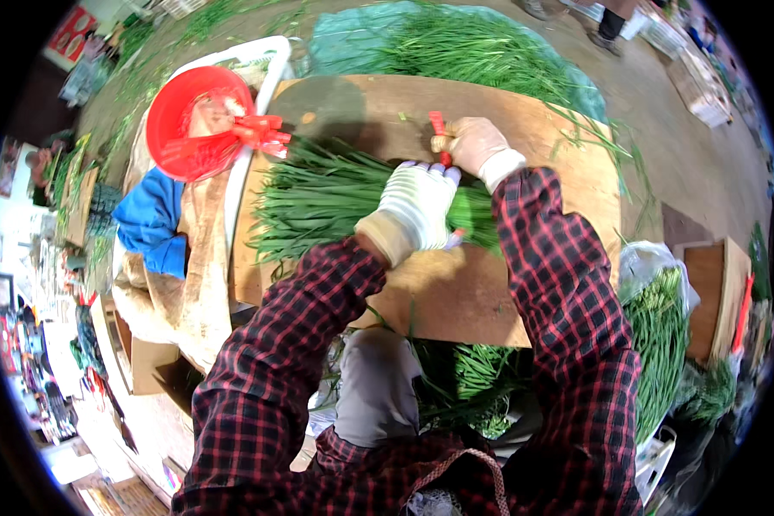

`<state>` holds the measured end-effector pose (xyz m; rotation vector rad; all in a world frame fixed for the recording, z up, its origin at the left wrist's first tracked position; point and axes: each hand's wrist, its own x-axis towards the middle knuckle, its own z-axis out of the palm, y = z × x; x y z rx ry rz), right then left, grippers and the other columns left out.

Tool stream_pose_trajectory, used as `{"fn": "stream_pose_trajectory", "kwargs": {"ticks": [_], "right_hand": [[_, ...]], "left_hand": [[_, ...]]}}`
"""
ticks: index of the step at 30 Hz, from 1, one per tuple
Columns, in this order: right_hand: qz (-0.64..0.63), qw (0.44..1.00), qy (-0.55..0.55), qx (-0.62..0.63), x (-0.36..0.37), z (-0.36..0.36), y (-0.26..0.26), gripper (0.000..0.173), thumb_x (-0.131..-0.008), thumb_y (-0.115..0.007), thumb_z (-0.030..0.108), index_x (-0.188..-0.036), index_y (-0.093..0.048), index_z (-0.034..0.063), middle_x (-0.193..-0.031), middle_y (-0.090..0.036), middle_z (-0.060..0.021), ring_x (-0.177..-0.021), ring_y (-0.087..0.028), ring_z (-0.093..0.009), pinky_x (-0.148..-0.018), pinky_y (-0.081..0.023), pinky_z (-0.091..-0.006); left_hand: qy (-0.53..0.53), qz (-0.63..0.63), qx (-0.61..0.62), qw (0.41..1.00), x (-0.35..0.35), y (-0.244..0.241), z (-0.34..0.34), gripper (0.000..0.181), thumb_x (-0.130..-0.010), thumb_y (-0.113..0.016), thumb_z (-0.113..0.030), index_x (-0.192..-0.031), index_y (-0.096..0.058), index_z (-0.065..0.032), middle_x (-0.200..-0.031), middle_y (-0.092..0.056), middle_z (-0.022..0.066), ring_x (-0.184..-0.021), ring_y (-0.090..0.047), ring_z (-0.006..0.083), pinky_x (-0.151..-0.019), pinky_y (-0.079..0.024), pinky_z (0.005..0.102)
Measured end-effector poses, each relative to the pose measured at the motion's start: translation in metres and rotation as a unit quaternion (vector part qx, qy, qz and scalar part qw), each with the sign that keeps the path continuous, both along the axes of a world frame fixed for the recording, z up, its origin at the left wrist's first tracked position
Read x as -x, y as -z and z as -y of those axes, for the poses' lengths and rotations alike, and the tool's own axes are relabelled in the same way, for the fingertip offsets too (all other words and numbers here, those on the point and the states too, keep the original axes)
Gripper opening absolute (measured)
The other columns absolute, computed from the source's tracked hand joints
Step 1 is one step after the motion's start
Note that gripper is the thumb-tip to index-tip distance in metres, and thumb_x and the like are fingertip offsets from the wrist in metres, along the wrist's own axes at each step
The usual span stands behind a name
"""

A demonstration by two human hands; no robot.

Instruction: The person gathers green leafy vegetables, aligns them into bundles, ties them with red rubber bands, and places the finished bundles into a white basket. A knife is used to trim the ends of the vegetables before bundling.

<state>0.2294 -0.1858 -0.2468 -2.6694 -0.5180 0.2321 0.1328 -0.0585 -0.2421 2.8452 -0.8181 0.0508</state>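
Note:
A thick bunch of long green leafy stalks, seemingly garlic chives [322, 200], lies across a wooden board [451, 297]. My left hand [419, 203], in a striped work glove, presses over the top of the bunch with its fingers around it. Just beyond and to the right, my right hand [477, 145], in a pale glove, pinches a red tie strip [436, 122] whose lower part reaches the bunch's far edge. Whether the strip runs underneath the bunch is hidden. More red strips [258, 132] hang over the rim of a red plastic bowl [158, 122] at the left.
Loose green stalks [471, 51] lie on a teal sheet [342, 39] beyond the board. A white crate [277, 58] and a blue cloth [151, 219] are at the left. Bagged stalks [658, 348] stand at the right, near a wooden box [706, 297]. Another person's shoe [606, 44] shows at the upper right.

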Motion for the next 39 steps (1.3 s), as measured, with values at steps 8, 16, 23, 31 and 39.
{"fn": "stream_pose_trajectory", "kwargs": {"ticks": [8, 16, 23, 31, 39], "right_hand": [[0.010, 0.994, 0.099, -0.054, 0.157, 0.077, -0.026, 0.029, -0.077, -0.070, 0.030, -0.082, -0.067, 0.0014, -0.074, -0.062, -0.0196, -0.068, -0.060, -0.035, -0.062, -0.046, -0.0403], [0.303, 0.906, 0.169, 0.242, 0.238, 0.062, -0.023, 0.012, -0.075, -0.058, 0.019, -0.072, -0.060, 0.0078, -0.070, -0.058, -0.0067, -0.067, -0.058, -0.023, -0.058, -0.046, -0.0364], [0.300, 0.948, 0.105, 0.016, 0.273, 0.060, -0.016, 0.009, -0.074, -0.058, 0.017, -0.077, -0.061, 0.0092, -0.074, -0.055, -0.0065, -0.080, -0.056, -0.024, -0.069, -0.045, -0.0350], [0.184, 0.769, 0.271, -0.549, 0.262, 0.061, -0.021, 0.020, -0.087, -0.058, 0.009, -0.106, -0.059, 0.0036, -0.091, -0.061, -0.0084, -0.078, -0.058, -0.017, -0.071, -0.047, -0.0298], [0.073, 0.826, 0.238, -0.505, 0.273, 0.095, 0.000, 0.028, -0.078, -0.063, 0.005, -0.106, -0.060, 0.0037, -0.090, -0.062, -0.0087, -0.079, -0.060, -0.020, -0.072, -0.048, -0.0295]], "left_hand": [[0.081, -0.067, -0.025, 0.994, 0.119, -0.009, 0.052, 0.092, -0.054, -0.079, -0.044, -0.126, -0.042, 0.0005, -0.120, -0.050, 0.0171, -0.116, -0.046, 0.0312, -0.105, -0.027, 0.0453], [-0.019, -0.053, -0.003, 0.998, 0.133, -0.001, 0.063, 0.109, -0.057, -0.077, -0.045, -0.138, -0.022, 0.0028, -0.138, -0.032, 0.0205, -0.127, -0.035, 0.0331, -0.108, -0.021, 0.0458], [0.014, -0.072, -0.109, 0.991, 0.107, 0.011, 0.069, 0.071, -0.061, -0.068, -0.036, -0.126, -0.046, -0.0192, -0.113, -0.055, 0.0094, -0.106, -0.052, 0.0286, -0.087, -0.043, 0.0410], [0.052, -0.172, 0.024, 0.983, 0.087, 0.023, 0.057, 0.082, -0.047, -0.084, -0.041, -0.117, -0.056, -0.0092, -0.107, -0.062, 0.0161, -0.098, -0.059, 0.0327, -0.084, -0.048, 0.0384], [0.042, -0.229, 0.012, 0.972, 0.083, 0.004, 0.075, 0.069, -0.060, -0.080, -0.040, -0.115, -0.057, -0.0038, -0.101, -0.065, 0.0118, -0.090, -0.063, 0.0252, -0.083, -0.049, 0.0359]]}}
